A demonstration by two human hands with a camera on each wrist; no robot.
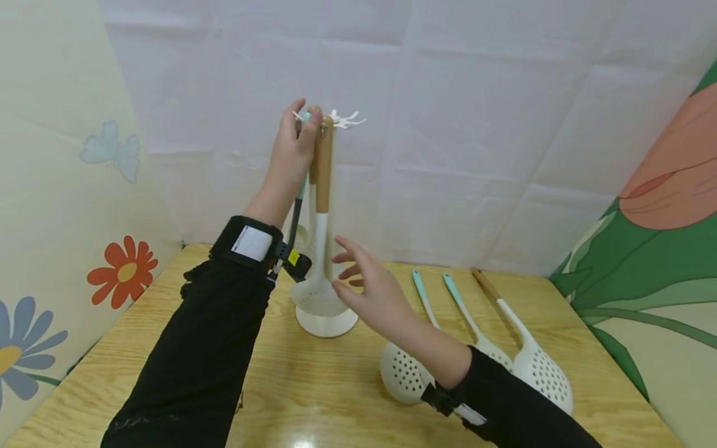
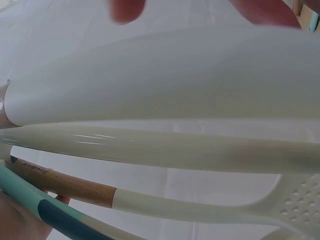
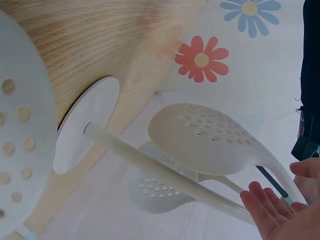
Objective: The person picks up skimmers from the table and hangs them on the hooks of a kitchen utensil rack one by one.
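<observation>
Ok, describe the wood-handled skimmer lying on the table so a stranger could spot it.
Start at the white stand on the wooden table. To its right, three skimmers lie side by side. Take the rightmost skimmer: only its handle is wood, while its two neighbours have teal ones.

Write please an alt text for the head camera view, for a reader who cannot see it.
A person's left hand pinches the top of a wooden-handled slotted spoon hanging on a white utensil stand, while the open right hand hovers beside the stand. Three more slotted spoons lie on the wooden table to the right.
</observation>
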